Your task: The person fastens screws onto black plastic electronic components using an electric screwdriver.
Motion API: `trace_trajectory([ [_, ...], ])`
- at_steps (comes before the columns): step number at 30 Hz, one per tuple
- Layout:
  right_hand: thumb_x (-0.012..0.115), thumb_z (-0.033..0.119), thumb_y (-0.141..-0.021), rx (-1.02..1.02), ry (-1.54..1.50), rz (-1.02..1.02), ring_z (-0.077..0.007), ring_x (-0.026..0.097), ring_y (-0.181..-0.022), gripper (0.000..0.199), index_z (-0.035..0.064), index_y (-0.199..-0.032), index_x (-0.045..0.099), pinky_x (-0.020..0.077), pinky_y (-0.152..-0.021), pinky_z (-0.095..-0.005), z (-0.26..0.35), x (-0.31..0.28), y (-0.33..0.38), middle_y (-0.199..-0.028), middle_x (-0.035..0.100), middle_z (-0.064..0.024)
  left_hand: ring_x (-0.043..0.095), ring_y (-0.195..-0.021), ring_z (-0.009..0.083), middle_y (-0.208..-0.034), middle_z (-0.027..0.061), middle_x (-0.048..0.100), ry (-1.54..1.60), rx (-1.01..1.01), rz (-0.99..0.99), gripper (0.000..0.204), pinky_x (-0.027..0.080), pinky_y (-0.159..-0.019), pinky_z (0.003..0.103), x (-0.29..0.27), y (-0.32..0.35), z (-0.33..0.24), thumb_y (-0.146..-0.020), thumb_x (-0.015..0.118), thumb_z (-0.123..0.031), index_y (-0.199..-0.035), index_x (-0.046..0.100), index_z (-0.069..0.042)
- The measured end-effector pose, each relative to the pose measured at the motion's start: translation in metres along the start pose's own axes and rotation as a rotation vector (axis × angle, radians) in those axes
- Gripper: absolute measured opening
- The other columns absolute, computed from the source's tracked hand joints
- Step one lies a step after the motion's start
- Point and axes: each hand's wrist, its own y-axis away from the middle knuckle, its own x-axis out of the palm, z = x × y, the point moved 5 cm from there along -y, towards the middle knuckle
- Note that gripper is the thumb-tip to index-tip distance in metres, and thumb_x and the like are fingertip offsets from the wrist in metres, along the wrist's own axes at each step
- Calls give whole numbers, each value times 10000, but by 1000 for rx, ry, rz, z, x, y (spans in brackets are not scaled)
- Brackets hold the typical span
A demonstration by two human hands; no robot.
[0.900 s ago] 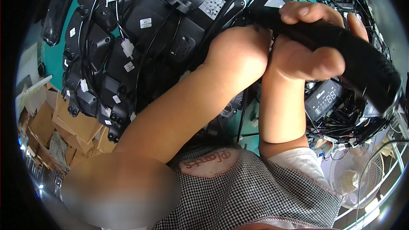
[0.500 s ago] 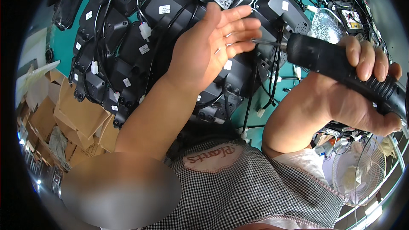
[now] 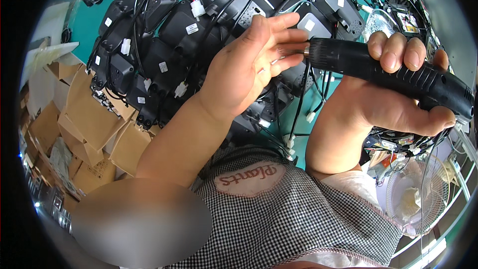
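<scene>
My left hand point(image 3: 239, 67) is held palm up with fingers stretched out, above a crowd of black plastic device housings point(image 3: 181, 32). Small shiny bits, perhaps screws, lie on its palm and fingers; they are too small to tell surely. In my right hand point(image 3: 393, 112) is a black electric screwdriver point(image 3: 343, 59), gripped with the fingers over its body and the thumb beneath. Its tip points left into the fingers of my left hand, where the bit is blurred. White labels and cables with white connectors point(image 3: 197, 8) show on the housings.
The housings rest on a green work surface point(image 3: 82, 25). A clear bag point(image 3: 379, 22) of small metal parts lies beyond my right hand. Cardboard boxes point(image 3: 92, 112) stand at lower left, a white fan point(image 3: 416, 197) at lower right. Loose cables point(image 3: 298, 107) trail near my right forearm.
The screwdriver has moved left, its tip now among my left fingers. My left hand has shifted slightly right and stays spread. The housings sit slightly further right in view.
</scene>
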Motion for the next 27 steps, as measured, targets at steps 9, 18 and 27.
trace_trajectory([
  [9,585,575,-690,39,-11,-62,-164,499,-581,554,113,-995,565,392,-550,-317,-2,4,-3,-739,521,-43,511,-624,92,-799,54,574,-177,-126,-122,197,428,-536,215,-23,14,0,-895,500,-140,-1020,536,9],
  [18,414,642,-793,73,-222,44,-177,502,-587,661,91,-1149,498,430,-547,-328,-11,0,-21,-812,529,-81,448,-509,44,-655,39,575,-427,-118,-108,168,343,-428,161,-17,5,-26,-863,565,-155,-833,603,6],
  [27,397,628,-811,-15,-198,51,-182,518,-609,643,96,-1158,498,432,-548,-323,-28,0,-55,-826,540,-87,505,-596,46,-667,-5,586,-868,81,-154,254,417,-550,197,-12,-26,-68,-821,625,-210,-934,622,17],
])
